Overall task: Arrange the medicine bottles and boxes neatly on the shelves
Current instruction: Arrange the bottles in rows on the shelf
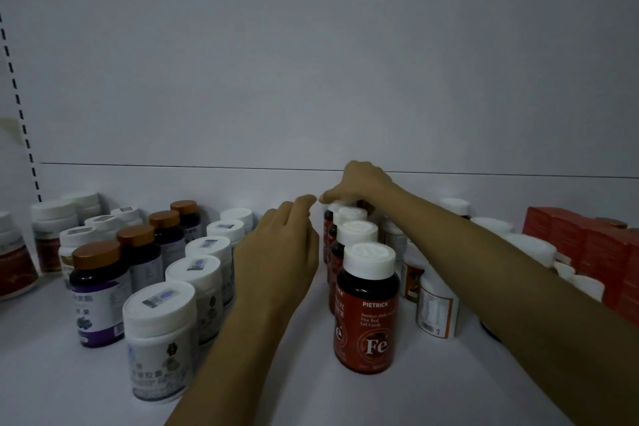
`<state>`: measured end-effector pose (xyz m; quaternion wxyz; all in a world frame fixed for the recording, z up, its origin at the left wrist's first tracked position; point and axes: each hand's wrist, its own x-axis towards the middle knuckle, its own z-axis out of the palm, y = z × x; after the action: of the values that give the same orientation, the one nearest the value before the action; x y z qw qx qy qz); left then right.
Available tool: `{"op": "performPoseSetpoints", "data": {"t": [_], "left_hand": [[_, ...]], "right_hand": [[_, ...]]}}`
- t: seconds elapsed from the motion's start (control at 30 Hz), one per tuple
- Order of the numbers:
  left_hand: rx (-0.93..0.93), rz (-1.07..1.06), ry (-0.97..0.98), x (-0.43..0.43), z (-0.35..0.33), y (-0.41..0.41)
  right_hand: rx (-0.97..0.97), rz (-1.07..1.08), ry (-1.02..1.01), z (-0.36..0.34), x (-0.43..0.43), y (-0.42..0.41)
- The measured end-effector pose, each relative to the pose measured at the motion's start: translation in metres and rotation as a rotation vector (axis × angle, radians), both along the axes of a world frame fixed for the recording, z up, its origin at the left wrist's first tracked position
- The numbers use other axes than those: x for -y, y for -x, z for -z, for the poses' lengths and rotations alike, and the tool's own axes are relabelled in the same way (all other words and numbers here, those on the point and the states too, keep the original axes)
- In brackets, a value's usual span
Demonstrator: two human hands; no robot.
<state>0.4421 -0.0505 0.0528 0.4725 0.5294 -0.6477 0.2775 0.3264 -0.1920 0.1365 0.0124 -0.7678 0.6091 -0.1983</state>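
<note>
Most of the shelf (pixel 86 391) looks sorted already: copper-capped dark bottles (pixel 98 290) stand in one file, white-capped grey bottles (pixel 162 332) in two more beside them, and the red bottles (pixel 368 315) run front to back in a line of their own. The right hand (pixel 363 185) reaches to the far end of that line, fingers curled down over the cap of the rear red bottle (pixel 337 207), seemingly seating it. The left hand (pixel 276 252) hovers in the gap between the rows, fingers loose, holding nothing. Behind the right forearm the white bottles (pixel 437 308) look less orderly, near the red boxes (pixel 587 245), so I'd guess that side is left.
</note>
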Motion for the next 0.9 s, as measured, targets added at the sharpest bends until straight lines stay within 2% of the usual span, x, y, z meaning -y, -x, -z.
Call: {"op": "performPoseSetpoints", "data": {"t": [0.07, 0.13, 0.27, 0.33, 0.5, 0.57, 0.63, 0.77, 0.9], "left_hand": [[0.015, -0.016, 0.055, 0.000, -0.002, 0.000], [0.001, -0.007, 0.094, 0.000, -0.003, 0.001], [-0.150, 0.102, 0.133, 0.000, -0.002, 0.006], [-0.254, 0.179, 0.149, -0.002, -0.003, 0.009], [-0.562, 0.430, 0.122, -0.008, -0.009, 0.009], [-0.601, 0.519, 0.141, -0.012, -0.013, 0.010], [-0.503, 0.537, 0.191, -0.015, -0.014, 0.010], [-0.144, 0.466, 0.357, -0.007, -0.007, 0.007], [-0.036, 0.440, 0.389, -0.007, -0.009, 0.004]], "right_hand": [[0.066, -0.016, 0.045, -0.006, -0.003, -0.001], [0.225, -0.055, 0.086, -0.018, -0.011, 0.005], [0.793, -0.315, 0.070, -0.039, -0.047, 0.030], [0.976, -0.451, 0.038, -0.041, -0.069, 0.041], [1.123, -0.745, -0.057, -0.029, -0.102, 0.061], [1.173, -0.821, -0.093, -0.021, -0.108, 0.064], [1.215, -0.854, -0.109, -0.015, -0.112, 0.066], [1.144, -0.820, -0.090, -0.007, -0.121, 0.065], [1.143, -0.822, -0.075, -0.004, -0.129, 0.066]]}}
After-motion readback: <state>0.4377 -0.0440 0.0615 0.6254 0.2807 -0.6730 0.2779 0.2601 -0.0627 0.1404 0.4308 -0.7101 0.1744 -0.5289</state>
